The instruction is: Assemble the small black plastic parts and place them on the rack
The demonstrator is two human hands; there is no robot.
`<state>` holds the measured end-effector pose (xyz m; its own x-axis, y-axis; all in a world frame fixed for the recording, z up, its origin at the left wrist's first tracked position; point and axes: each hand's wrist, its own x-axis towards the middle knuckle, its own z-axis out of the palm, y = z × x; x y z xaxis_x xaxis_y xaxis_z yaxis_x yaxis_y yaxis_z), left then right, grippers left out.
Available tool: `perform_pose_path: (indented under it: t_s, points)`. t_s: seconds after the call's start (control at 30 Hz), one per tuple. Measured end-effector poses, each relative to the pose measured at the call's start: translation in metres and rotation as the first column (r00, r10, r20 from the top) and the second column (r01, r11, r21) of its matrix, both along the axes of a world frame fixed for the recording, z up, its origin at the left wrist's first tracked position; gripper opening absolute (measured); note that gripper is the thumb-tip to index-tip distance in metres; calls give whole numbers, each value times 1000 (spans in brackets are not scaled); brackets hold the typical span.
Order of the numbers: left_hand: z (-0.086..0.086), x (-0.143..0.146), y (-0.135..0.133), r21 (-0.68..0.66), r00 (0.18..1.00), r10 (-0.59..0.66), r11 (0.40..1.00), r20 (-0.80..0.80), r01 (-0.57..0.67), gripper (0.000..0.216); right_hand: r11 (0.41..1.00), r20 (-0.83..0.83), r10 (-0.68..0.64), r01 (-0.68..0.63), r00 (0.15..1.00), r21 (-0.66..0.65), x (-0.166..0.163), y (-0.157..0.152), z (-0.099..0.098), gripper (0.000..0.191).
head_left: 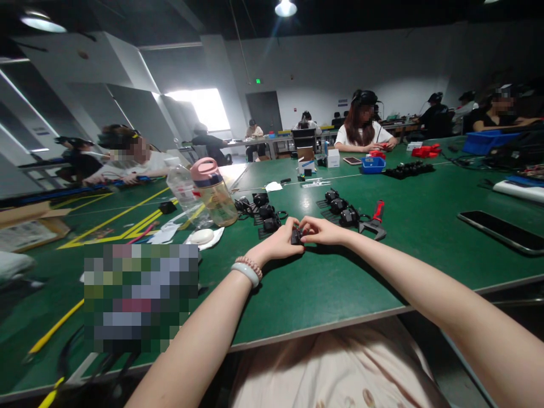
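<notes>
Between my two hands is a small black block-shaped part (297,237), just above the green table. My left hand (278,243) grips it from the left with thumb and fingers. From the other side, the fingers of my right hand (321,231) pinch at the same part, and they hide some of it. Beyond my left hand lies a group of black parts (267,212) on dark grids. A second such group (340,207) sits past my right hand. Near my right wrist rests a black adjustable wrench (375,225) with a red handle.
On the green table (272,311) a pink-lidded bottle (215,192) stands beside a clear plastic bottle (181,184). A phone (504,232) lies at the right. Farther back are a blue bin (373,165) and a white box (333,158). Several people sit at tables around.
</notes>
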<state>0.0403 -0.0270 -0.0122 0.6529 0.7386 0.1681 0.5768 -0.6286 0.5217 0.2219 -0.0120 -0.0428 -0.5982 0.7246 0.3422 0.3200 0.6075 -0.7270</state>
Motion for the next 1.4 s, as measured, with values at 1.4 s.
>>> perform_pose_path:
  t_s: [1.4]
  points:
    - [2,1,-2,-13,999,27,1000,-24,-28,51,1000,7,4,-4,1000,19,0,2,-3,36]
